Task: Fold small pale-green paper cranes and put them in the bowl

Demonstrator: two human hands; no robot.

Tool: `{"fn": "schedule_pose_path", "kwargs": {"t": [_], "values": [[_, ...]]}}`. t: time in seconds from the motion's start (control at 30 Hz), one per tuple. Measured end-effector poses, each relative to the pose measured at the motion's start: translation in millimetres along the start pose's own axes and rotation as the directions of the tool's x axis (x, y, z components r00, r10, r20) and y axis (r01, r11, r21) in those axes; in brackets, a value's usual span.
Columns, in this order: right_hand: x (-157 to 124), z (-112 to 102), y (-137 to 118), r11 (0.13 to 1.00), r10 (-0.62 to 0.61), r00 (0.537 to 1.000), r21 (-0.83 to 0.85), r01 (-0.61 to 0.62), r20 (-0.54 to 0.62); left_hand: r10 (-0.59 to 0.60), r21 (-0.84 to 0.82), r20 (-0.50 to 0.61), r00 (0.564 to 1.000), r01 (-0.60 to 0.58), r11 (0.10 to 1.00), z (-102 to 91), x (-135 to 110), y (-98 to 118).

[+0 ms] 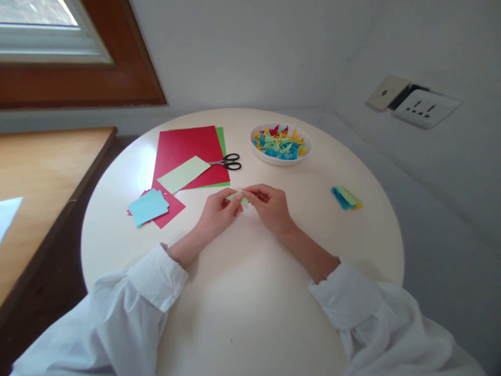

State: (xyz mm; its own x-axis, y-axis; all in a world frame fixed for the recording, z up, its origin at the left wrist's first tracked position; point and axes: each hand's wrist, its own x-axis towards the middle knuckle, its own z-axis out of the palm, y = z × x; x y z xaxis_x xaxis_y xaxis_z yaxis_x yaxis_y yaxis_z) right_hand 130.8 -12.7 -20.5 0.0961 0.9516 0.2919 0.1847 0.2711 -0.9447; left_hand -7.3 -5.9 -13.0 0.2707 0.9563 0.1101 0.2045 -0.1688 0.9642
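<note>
Between my two hands is a small piece of folded light green paper (243, 200), held just above the round white table. My left hand (219, 211) pinches its left side, thumb on top. The fingers of my right hand (271, 204) are closed on its right side. Much of the paper is hidden behind the fingers. Beyond my hands stands a white bowl (281, 161) filled with small folded paper shapes (279, 142) in blue, yellow, green and red.
Red sheets (186, 146) over green ones lie at the back left, with a pale green strip (183, 175) and black-handled scissors (231, 162) on top. Nearer are light blue paper squares (148, 208). Folded papers (346, 197) lie at right. A wooden surface (50, 172) adjoins the left.
</note>
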Motion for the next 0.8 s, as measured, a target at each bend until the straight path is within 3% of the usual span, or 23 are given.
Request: {"fn": "schedule_pose_path", "kwargs": {"t": [0.8], "values": [[0.3,-1.5,4.6,0.991,0.053,0.999,0.120,-0.054,0.014,0.001,0.013,-0.053,0.999,0.000,1.000,-1.8,3.4,-3.6]]}}
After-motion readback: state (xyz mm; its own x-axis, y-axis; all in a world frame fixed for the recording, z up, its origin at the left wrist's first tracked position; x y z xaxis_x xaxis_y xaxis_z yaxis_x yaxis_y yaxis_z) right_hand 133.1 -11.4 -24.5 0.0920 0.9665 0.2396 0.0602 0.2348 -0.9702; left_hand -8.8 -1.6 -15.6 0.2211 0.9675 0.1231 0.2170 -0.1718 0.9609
